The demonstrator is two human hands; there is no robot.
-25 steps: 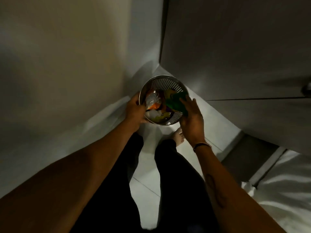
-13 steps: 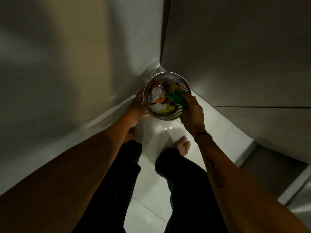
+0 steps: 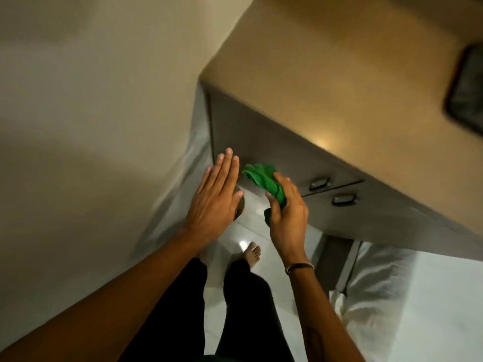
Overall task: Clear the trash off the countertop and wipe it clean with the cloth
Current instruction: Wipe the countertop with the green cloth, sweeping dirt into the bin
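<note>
My right hand [image 3: 286, 212] grips a bunched green cloth [image 3: 264, 180] in front of the cabinet. My left hand [image 3: 215, 197] is flat with its fingers spread, holding nothing. Below that hand, a sliver of a round metal thing [image 3: 240, 205] shows down on the floor, mostly hidden; I cannot tell whether it is the bin. The beige countertop [image 3: 326, 82] runs along the upper right, above both hands.
Grey cabinet fronts with two recessed handles [image 3: 319, 183] sit under the countertop. A dark rectangular object [image 3: 467, 90] lies on the counter at the far right. A wall fills the left. My legs and bare foot [image 3: 252, 253] stand on the pale tiled floor.
My left hand has let go of the metal bin of trash and is open above it. My right hand now holds only the green cloth. My view has risen to the countertop.
</note>
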